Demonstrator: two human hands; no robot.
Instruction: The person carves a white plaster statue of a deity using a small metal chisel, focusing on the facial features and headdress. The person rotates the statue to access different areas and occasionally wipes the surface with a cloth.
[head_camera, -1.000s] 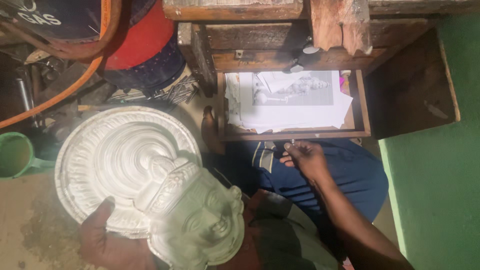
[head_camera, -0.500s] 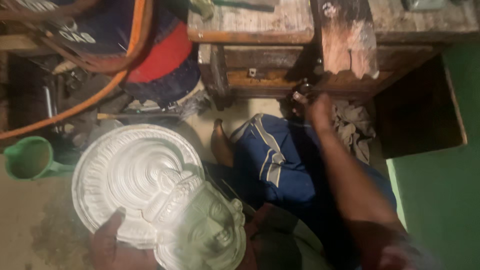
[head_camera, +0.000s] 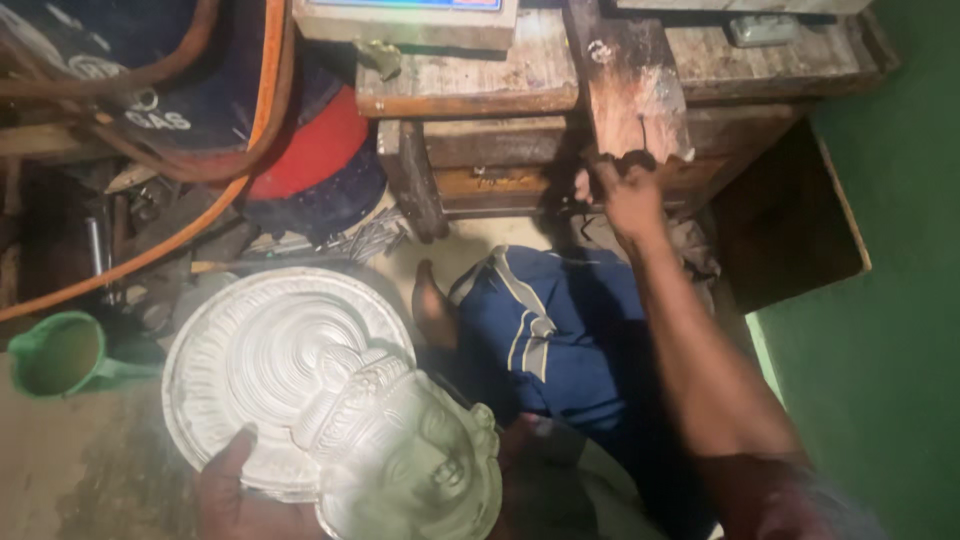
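- Nearest the camera, at the bottom edge, the left hand (head_camera: 232, 492) grips the lower rim of a white plaster mask (head_camera: 330, 410); its thumb lies across the front of the rim, and the fingers are hidden behind the piece.
- The mask is a moulded face with a ridged crown, set against a round, ribbed halo disc. It is held tilted over the lap, face toward the camera, with the disc to the upper left and the face at the lower right.
- Just beyond it, the person's blue shorts (head_camera: 560, 335) with pale stripes cover the legs, and a bare foot (head_camera: 432, 305) rests on the floor beside the disc.
- To the left, a green mug (head_camera: 62, 354) stands on the dusty floor (head_camera: 90, 470), well apart from the mask.
- The right arm stretches up and away from the body. The right hand (head_camera: 625, 195) is at the front edge of the wooden table (head_camera: 470, 85), its fingers curled at the dark drawer front; I cannot tell whether they have hold of anything.
- Further off, at the upper left, a red and blue gas cylinder (head_camera: 310, 160) lies among orange hose (head_camera: 255, 110) and scrap.
- A green wall (head_camera: 880, 300) closes the right side.
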